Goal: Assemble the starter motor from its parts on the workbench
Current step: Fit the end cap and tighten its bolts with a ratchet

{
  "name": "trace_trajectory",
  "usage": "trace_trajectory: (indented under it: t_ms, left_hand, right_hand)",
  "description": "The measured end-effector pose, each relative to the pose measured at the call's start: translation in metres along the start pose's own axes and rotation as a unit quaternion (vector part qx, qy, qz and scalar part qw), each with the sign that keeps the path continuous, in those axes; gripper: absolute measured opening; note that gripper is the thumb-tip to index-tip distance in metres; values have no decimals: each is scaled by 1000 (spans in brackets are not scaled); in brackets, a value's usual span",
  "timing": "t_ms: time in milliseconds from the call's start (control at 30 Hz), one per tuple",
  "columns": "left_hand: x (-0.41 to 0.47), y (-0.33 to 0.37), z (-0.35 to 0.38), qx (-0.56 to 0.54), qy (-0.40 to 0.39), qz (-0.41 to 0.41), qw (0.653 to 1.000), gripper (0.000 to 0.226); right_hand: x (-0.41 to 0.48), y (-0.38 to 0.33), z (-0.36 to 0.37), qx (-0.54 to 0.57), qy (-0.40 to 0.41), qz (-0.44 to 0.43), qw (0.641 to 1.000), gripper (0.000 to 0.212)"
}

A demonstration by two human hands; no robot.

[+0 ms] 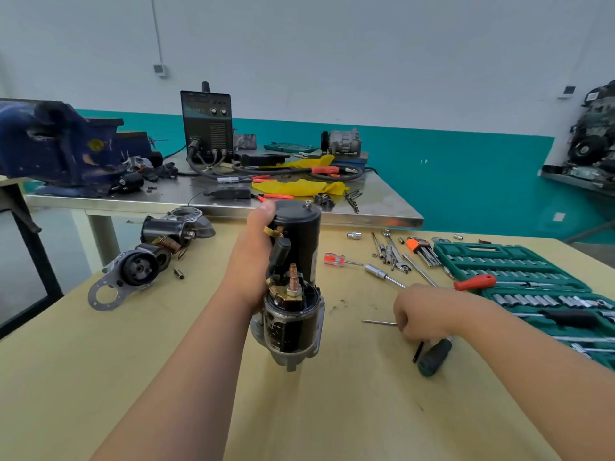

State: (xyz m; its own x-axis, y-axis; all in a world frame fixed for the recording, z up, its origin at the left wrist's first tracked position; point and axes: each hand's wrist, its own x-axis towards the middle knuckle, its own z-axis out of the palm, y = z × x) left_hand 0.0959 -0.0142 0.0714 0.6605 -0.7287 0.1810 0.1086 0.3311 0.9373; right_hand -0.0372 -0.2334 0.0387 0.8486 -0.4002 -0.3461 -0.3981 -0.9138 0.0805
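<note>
My left hand (254,261) grips the black body of the starter motor (294,284) from the left and holds it upright above the wooden workbench (166,361). Its solenoid with a copper terminal stud (293,277) faces me, and the grey nose housing points down. My right hand (422,314) rests low on the bench with curled fingers around a thin metal rod (379,323) that sticks out to the left. A green-and-black screwdriver (434,357) and a small black pin (418,352) lie just below that hand.
More starter parts lie at the left: a flanged end housing (133,274) and a black cylinder with housing (176,227). An open green socket set (532,284), hex keys (421,249), loose sockets and a small red screwdriver (336,260) fill the right. Behind is a steel table (299,214) with a blue vise (56,144).
</note>
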Motion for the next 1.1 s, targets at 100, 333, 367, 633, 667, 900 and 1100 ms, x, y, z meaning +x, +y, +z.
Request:
trace_trajectory:
  t_ms: [100,333,367,633,667,900,1100]
  left_hand:
    - [-1,1,3,64,40,6,997,57]
    - [-4,7,15,139,83,1,987,100]
    - [-4,7,16,144,83,-3,986,103]
    - [-6,8,26,154,102,23,982,101]
    - [-6,7,26,156,87,18,984,107]
    - [-3,9,24,171,84,14,982,108]
    - [-1,8,25,193,96,15,976,114]
  right_hand:
    - [-13,-9,-34,205,156,-60,964,11]
    - [-55,-74,-133,414,340,-274,798,22]
    - [-55,-83,-138,383,359,-279,804,21]
    - [-44,-109,-133,287,359,-289,840,16]
    - [-44,-107,-132,292,354,-286,841,16]
    - [-42,-106,-133,256,370,-279,849,12]
    - [-49,-101,-148,194,324,-267,887,14]
